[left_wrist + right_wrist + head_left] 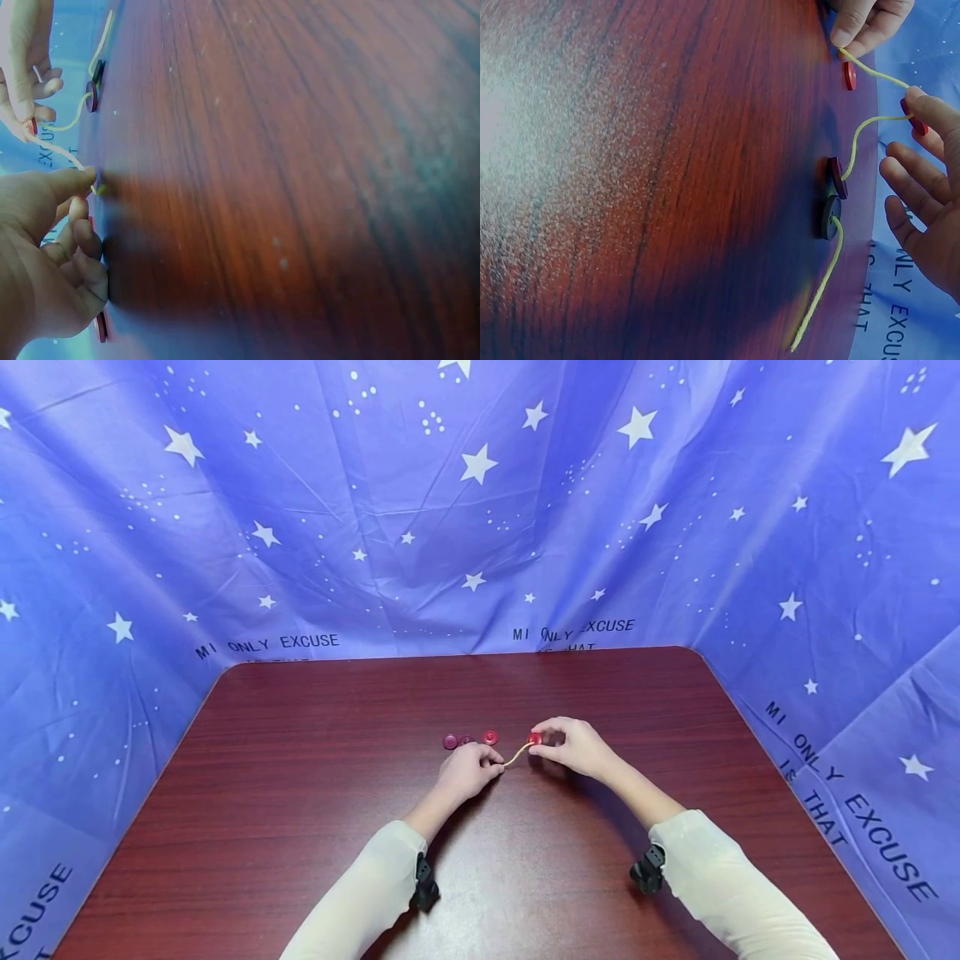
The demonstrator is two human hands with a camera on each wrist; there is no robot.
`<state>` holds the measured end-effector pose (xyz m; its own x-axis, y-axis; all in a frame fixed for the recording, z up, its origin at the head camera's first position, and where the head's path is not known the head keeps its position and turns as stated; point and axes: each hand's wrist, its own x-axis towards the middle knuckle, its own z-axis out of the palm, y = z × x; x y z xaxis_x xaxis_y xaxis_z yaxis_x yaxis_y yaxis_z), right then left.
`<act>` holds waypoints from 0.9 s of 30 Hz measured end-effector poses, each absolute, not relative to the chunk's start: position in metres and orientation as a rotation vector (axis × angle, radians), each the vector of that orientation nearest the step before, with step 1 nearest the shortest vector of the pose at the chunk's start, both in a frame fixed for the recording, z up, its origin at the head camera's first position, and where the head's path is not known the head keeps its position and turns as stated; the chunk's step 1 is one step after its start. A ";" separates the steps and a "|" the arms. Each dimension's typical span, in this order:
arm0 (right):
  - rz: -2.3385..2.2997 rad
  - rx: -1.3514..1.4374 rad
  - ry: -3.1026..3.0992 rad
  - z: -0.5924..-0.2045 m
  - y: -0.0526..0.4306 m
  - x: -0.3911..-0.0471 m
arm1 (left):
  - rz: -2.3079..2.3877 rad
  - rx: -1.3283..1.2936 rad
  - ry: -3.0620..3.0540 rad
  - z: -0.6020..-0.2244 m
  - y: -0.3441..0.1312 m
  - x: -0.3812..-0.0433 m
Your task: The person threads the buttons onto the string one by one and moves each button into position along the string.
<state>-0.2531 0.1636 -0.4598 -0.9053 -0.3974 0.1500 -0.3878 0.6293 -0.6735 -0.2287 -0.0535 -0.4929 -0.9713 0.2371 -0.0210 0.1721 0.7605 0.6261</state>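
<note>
My left hand pinches a yellow string near one end. Between the thumb and fingers of my right hand is a red button, and the string passes through it. Further along the same string, the right wrist view shows a dark red button and a black button threaded on it, touching the table. Beyond the black one, the string's tail trails off. A loose red button lies on the table just past my left fingers.
Two purple buttons, one at the left and one partly hidden by my left hand, lie side by side on the dark red wooden table. A blue star-patterned curtain surrounds the table's back and sides.
</note>
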 end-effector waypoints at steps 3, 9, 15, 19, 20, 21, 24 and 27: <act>-1.169 -0.676 2.818 -0.459 0.164 -0.253 | 0.965 0.330 2.873 -0.493 -0.053 -0.228; -1.171 -0.662 2.813 -0.459 0.166 -0.253 | 1.012 0.338 2.878 -0.490 -0.056 -0.227; -1.162 -0.657 2.818 -0.462 0.167 -0.253 | 1.135 0.305 2.874 -0.483 -0.065 -0.227; -1.144 -0.656 2.825 -0.464 0.167 -0.252 | 1.283 0.288 2.835 -0.478 -0.072 -0.229; -1.147 -0.658 2.822 -0.464 0.168 -0.252 | 1.327 0.280 2.816 -0.476 -0.073 -0.230; -1.144 -0.657 2.821 -0.465 0.168 -0.252 | 1.368 0.285 2.803 -0.474 -0.075 -0.230; -1.141 -0.664 2.819 -0.466 0.168 -0.252 | 1.466 0.317 2.791 -0.468 -0.080 -0.230; -1.137 -0.666 2.822 -0.468 0.168 -0.252 | 1.539 0.332 2.795 -0.462 -0.084 -0.230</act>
<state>-0.2524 0.1684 -0.4677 -0.9081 -0.3975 0.1318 -0.3779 0.6422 -0.6669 -0.2299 -0.0843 -0.4618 -0.9764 0.1479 0.1572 0.2119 0.5187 0.8283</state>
